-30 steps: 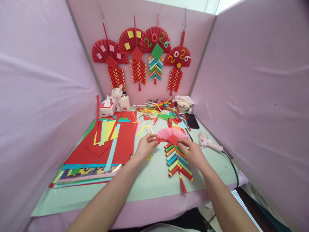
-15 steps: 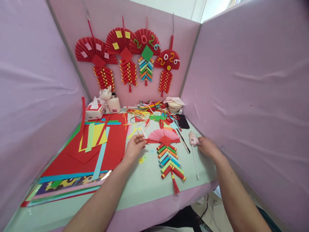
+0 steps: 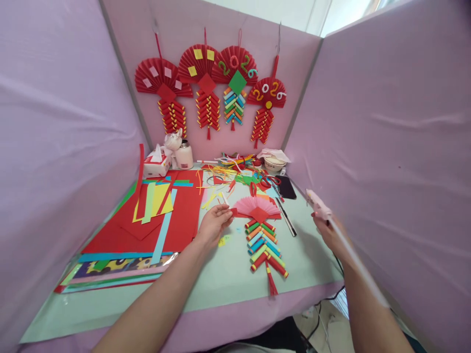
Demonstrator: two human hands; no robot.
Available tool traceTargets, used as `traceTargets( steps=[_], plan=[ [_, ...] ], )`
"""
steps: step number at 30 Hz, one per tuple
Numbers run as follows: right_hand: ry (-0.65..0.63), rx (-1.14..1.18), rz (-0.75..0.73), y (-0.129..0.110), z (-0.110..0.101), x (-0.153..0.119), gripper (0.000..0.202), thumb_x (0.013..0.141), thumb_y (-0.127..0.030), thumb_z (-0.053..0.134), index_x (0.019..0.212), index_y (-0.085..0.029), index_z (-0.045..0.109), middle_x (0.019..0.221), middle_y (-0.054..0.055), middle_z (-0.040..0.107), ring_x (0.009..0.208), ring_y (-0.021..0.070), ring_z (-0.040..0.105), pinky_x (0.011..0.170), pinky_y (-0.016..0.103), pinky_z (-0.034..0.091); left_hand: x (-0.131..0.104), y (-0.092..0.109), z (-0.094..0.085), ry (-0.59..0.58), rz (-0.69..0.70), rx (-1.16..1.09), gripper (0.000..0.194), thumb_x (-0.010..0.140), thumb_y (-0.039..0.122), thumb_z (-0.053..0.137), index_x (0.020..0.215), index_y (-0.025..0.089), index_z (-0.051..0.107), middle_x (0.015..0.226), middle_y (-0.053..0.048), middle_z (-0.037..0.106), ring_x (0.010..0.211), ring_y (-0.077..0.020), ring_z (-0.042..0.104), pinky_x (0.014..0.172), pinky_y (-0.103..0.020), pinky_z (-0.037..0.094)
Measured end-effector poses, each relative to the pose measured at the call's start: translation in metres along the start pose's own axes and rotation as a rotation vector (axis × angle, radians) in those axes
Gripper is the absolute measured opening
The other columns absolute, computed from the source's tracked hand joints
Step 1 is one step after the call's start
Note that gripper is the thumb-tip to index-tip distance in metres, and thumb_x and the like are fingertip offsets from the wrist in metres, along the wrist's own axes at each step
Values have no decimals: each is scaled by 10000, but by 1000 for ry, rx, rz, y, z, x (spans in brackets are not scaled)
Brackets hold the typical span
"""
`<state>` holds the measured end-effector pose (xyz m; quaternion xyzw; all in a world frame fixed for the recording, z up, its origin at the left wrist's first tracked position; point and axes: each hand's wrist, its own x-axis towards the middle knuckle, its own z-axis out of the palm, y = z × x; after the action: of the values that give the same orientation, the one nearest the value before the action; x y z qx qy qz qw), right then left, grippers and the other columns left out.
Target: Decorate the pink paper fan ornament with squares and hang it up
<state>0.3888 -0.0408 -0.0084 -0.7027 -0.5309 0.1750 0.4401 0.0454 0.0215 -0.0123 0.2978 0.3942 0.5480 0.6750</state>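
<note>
My left hand (image 3: 215, 224) pinches a small red piece of paper (image 3: 234, 212) at the left edge of a pink folded paper fan (image 3: 253, 206). A red square sits at the fan's base, and rows of coloured paper rolls (image 3: 263, 242) with a red tassel (image 3: 271, 284) lie below it on the table. Off to the right, my right hand (image 3: 327, 230) grips a pale pink glue gun (image 3: 318, 205) raised above the table. A long white glue stick (image 3: 356, 262) juts from its back, blurred, over my forearm.
Red sheets (image 3: 184, 206) and paper strips cover the table's left side. Scissors (image 3: 270, 182), a black phone (image 3: 286, 187), a black pen (image 3: 287, 218) and paper scraps lie at the back. A tissue box (image 3: 157, 164) and a white jar (image 3: 184, 155) stand back left. Finished fans (image 3: 235, 68) hang on the wall.
My right hand has lifted the glue gun off the table and turned it, swinging the glue stick back over my forearm. The left hand stays beside the fan; the view has shifted slightly.
</note>
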Motion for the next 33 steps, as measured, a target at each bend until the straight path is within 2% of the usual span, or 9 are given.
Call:
traceTargets(
  steps=[4,6,9,13,17,21,25,29,33],
  plan=[
    [-90,641,149,-44,3,-26,403,754,-466,642,1041,-184,625,873,54,628,731,169,578,670,300,486,-6,-3,4,-65,-53,-81,283,669,54,759,886,137,596,737,-10,655,637,-82,622,627,-190,530],
    [-179,786,184,-59,8,-38,405,747,-474,666,1035,-190,631,838,42,617,713,156,571,661,289,487,-9,-4,6,-110,-87,-118,265,685,49,747,891,130,601,742,-17,652,631,-84,621,617,-189,535],
    [-275,702,189,-70,17,-52,397,740,-499,682,967,-173,653,859,62,634,727,168,570,663,290,481,-14,-5,8,-170,-133,-178,232,712,35,721,895,119,607,740,-20,638,634,-85,620,620,-186,539],
    [-430,460,119,-80,33,-73,391,758,-538,656,720,-149,638,808,71,645,723,169,553,653,273,457,-19,-6,12,-209,-192,-269,198,750,6,666,898,123,606,749,-16,615,650,-75,614,642,-173,536],
    [-558,401,124,-102,46,-95,454,827,-586,542,722,-151,621,697,34,596,590,125,479,530,238,397,-22,-9,12,-254,-243,-374,187,787,-24,595,911,115,612,818,-49,616,707,-69,615,670,-151,527],
    [-557,335,41,-123,54,-104,466,862,-584,483,722,-155,600,643,6,532,536,103,413,489,229,349,-22,-10,8,-379,-281,-535,235,777,-57,575,937,107,628,828,-50,606,715,-68,606,665,-139,519],
    [-564,287,6,-129,60,-104,500,874,-591,448,652,-156,558,610,-3,483,537,100,386,500,234,334,-22,-9,5,-439,-288,-586,212,791,-20,604,949,117,637,827,-44,607,717,-68,607,657,-135,511],
    [-573,277,8,-129,62,-104,491,881,-582,436,654,-160,549,595,-15,449,544,104,373,520,239,347,-23,-9,3,-461,-295,-544,225,785,67,679,990,149,633,797,-22,602,679,-76,597,670,-188,523],
    [-582,279,-24,-128,64,-106,485,884,-575,428,652,-163,533,641,2,483,593,117,406,561,246,368,-25,-8,5,-415,-283,-473,276,745,113,737,995,164,631,807,0,605,651,-71,585,674,-208,526]
  ],
)
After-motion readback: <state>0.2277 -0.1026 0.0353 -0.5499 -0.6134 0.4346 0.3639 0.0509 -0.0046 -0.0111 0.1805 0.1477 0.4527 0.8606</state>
